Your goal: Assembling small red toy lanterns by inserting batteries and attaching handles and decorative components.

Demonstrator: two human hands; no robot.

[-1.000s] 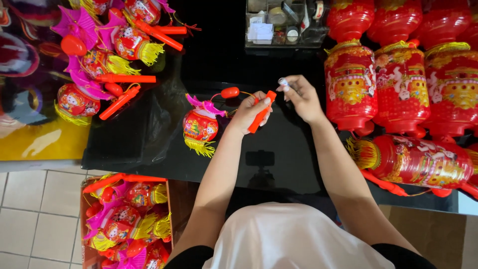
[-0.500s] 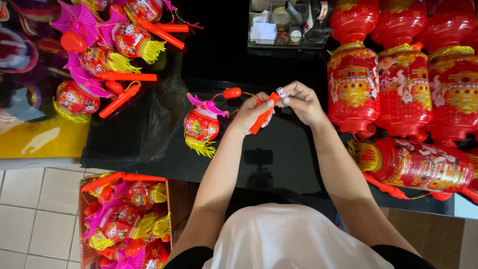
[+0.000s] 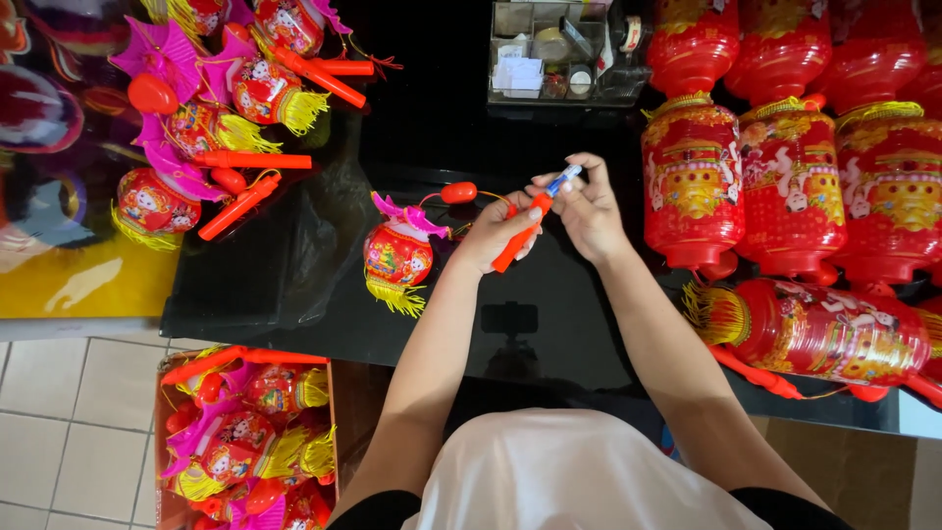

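My left hand (image 3: 496,234) grips an orange stick handle (image 3: 514,240) over the black table (image 3: 294,294). My right hand (image 3: 587,208) pinches a small blue-and-white piece (image 3: 563,181) at the handle's upper end. A thin cord runs from the handle past an orange bulb (image 3: 458,192) to a small red lantern (image 3: 398,255) with pink fins and a yellow tassel, lying on the table just left of my left hand.
A pile of similar small lanterns (image 3: 211,118) with orange handles lies at the back left. A cardboard box (image 3: 245,442) of more stands on the tiled floor. Big red cylinder lanterns (image 3: 785,167) crowd the right side. A clear organiser tray (image 3: 559,54) sits at the back.
Both hands stay at the handle; my right-hand fingers have shifted slightly at its upper end. The small lantern has not moved.
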